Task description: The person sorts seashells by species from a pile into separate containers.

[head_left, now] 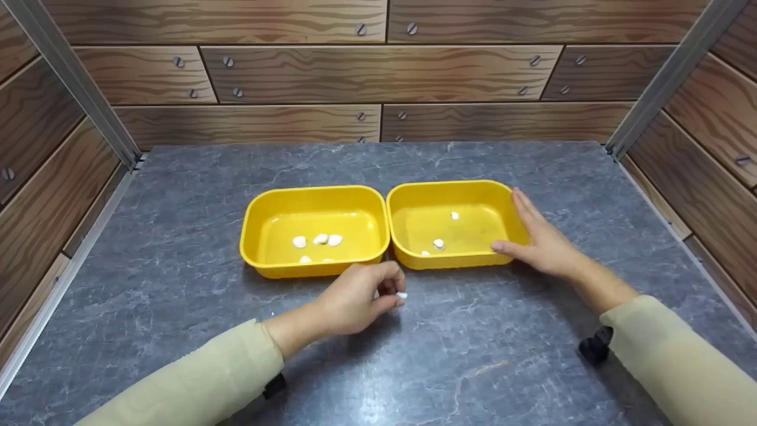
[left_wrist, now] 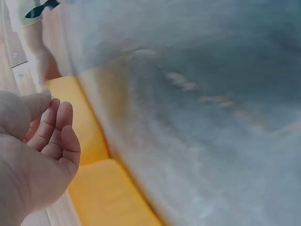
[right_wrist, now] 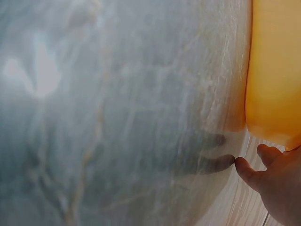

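In the head view my left hand is just in front of the left yellow bin, near where the two bins meet. Its thumb and fingertips pinch a small white pebble-like piece. The left yellow bin has several similar white pieces on its floor. Fewer lie in the right yellow bin, among them one white piece near the front wall. My right hand rests against that bin's right end, fingers extended along the side and thumb at the front corner.
Both bins stand side by side on a grey marbled tabletop. Wood-patterned panels rise behind and at both sides, with metal posts in the back corners. Dark straps show under the sleeves.
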`<action>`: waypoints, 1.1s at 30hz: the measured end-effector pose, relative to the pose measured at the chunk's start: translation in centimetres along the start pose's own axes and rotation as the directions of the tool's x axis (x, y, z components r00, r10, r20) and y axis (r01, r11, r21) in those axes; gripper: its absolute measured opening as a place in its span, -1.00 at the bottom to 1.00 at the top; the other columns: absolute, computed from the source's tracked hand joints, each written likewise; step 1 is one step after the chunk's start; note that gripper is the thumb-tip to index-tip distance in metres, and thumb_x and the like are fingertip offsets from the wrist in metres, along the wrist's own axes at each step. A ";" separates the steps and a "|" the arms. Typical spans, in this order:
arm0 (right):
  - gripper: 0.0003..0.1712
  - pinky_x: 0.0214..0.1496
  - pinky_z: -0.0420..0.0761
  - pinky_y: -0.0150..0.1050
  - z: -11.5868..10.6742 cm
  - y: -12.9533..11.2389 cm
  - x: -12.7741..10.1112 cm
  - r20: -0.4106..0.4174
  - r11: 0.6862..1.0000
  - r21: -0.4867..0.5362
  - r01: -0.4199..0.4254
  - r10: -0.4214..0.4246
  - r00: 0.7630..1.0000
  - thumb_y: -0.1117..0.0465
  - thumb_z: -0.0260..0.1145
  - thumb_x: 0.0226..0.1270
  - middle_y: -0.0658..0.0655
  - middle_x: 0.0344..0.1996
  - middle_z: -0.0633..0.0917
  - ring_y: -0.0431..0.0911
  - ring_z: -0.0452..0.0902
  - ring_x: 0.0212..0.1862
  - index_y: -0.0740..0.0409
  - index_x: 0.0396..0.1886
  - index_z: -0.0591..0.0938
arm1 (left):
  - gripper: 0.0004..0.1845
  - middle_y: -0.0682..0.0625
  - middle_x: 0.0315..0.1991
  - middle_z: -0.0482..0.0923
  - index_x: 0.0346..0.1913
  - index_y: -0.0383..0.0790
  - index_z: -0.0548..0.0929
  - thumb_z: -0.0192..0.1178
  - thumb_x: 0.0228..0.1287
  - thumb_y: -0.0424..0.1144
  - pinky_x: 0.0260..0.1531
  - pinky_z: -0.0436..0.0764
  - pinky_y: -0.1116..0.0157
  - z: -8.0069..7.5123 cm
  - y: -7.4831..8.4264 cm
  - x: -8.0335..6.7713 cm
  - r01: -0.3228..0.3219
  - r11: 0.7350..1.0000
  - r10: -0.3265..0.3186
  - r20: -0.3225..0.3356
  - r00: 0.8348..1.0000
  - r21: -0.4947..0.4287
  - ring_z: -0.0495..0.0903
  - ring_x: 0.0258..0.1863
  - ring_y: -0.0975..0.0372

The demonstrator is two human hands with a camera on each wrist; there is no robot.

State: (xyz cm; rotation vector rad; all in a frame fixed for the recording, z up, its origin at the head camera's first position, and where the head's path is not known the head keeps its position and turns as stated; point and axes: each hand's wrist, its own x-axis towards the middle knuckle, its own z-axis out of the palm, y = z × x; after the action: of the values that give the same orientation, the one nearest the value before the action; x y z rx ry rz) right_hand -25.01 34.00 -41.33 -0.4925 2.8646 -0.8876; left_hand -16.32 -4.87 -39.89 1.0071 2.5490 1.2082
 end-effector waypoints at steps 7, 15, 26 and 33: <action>0.32 0.55 -0.11 0.50 0.1 0.0 -0.1 -0.007 1.000 -0.009 0.001 -0.001 1.000 -0.21 0.41 0.45 0.24 0.72 -0.30 0.48 -0.22 0.64 0.14 0.75 -0.29 | -0.95 0.09 -0.26 0.68 -0.11 -0.17 0.66 0.32 0.50 -0.36 -0.22 0.69 0.33 -2.2 1.6 1.1 -0.054 0.997 0.053 -0.024 0.998 -0.051 0.63 -0.28 0.29; 0.33 0.57 -0.11 0.47 0.1 0.1 -0.1 -0.010 1.000 0.002 0.016 -0.016 1.000 -0.17 0.43 0.44 0.26 0.72 -0.29 0.45 -0.23 0.65 0.16 0.75 -0.28 | -0.81 0.04 -0.19 0.69 0.10 -0.22 0.66 0.28 0.53 -0.40 -0.10 0.70 0.30 -4.7 2.8 3.3 -0.060 0.997 0.056 -0.106 0.993 -0.039 0.65 -0.19 0.24; 0.32 0.57 -0.11 0.48 0.2 0.3 -0.3 -0.013 1.000 0.002 0.008 -0.008 1.000 -0.19 0.42 0.44 0.25 0.72 -0.29 0.46 -0.22 0.65 0.13 0.75 -0.29 | -0.77 -0.05 0.03 0.72 0.16 -0.25 0.72 0.18 0.59 -0.43 0.02 0.69 0.33 -6.3 3.4 6.5 -0.025 0.999 0.021 -0.131 0.991 -0.034 0.66 -0.04 0.19; 0.33 0.56 -0.12 0.49 0.2 0.2 -0.2 -0.018 1.000 0.000 0.004 -0.004 1.000 -0.21 0.41 0.45 0.24 0.72 -0.30 0.46 -0.22 0.64 0.14 0.75 -0.30 | -0.77 0.03 0.01 0.70 0.16 -0.18 0.70 0.21 0.57 -0.39 0.05 0.68 0.36 -6.3 2.9 8.6 0.082 0.992 -0.095 -0.143 0.985 -0.096 0.63 -0.02 0.20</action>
State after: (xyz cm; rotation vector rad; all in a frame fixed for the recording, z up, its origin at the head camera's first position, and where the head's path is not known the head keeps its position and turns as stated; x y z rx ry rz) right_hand -24.87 34.06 -41.59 -0.4936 2.8805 -0.8968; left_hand -23.88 -2.20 -32.33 0.8043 2.5903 1.4062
